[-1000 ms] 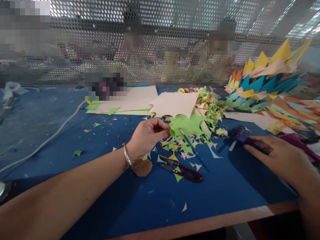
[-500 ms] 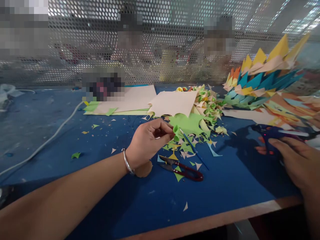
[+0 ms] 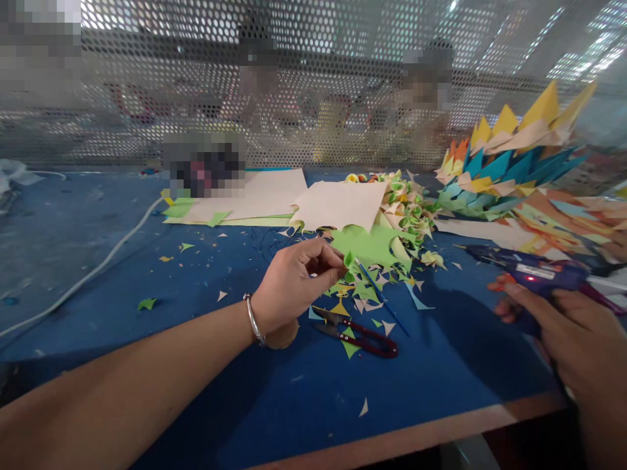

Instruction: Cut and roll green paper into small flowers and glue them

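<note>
My left hand (image 3: 306, 277) is closed in a pinch on a small curled piece of green paper (image 3: 349, 262), above the middle of the table. My right hand (image 3: 563, 320) grips a dark blue glue gun (image 3: 543, 271), its nozzle pointing left and a small red light glowing on its side. Below the left hand lie thread snips (image 3: 365, 337) with dark red handles. A thin blue stick with a pale tip (image 3: 379, 294) lies beside the pinched paper. Under the left wrist shows part of a round brown piece (image 3: 283, 335).
Cut green paper (image 3: 367, 243) and cream sheets (image 3: 343, 199) lie behind the hands. A heap of curled paper pieces (image 3: 409, 209) and a spiky folded-paper structure (image 3: 514, 156) stand at the back right. A white cord (image 3: 112, 258) crosses the left side. A perforated screen (image 3: 313, 85) closes off the back.
My right hand has brought the glue gun up and leftward, its nozzle turning toward the left. My left hand keeps its pinch on the green paper with hardly any shift.
</note>
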Demonstrator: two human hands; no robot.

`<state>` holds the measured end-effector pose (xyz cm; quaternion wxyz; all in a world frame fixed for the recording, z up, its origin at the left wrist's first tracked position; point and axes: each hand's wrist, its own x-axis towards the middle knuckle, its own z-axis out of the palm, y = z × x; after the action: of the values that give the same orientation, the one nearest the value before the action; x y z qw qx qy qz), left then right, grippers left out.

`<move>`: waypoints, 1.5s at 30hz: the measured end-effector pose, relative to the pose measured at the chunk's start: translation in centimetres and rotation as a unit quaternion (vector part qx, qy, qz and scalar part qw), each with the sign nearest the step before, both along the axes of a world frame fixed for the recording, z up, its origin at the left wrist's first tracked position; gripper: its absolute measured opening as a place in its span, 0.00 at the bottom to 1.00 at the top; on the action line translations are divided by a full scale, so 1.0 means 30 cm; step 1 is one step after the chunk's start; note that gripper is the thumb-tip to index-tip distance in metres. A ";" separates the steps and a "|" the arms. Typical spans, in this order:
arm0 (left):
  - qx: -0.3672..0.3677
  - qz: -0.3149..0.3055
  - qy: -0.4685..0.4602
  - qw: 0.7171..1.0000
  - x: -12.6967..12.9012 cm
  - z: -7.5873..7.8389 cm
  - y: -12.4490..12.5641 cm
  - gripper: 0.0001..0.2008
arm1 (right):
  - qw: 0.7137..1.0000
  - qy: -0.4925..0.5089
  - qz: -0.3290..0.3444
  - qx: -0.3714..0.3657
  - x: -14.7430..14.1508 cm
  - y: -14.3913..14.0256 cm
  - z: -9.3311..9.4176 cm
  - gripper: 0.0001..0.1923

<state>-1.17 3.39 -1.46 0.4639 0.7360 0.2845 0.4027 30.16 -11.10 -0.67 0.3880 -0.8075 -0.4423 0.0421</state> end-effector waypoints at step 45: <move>-0.031 -0.089 0.024 0.995 -0.002 0.011 -0.002 0.03 | 0.971 -0.017 0.239 -0.022 -0.304 -0.041 -0.009 0.21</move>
<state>-1.24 3.34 -1.14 0.5141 0.7530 0.2410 0.3326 21.04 -12.32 -0.93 0.3410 -0.6877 -0.6276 0.1297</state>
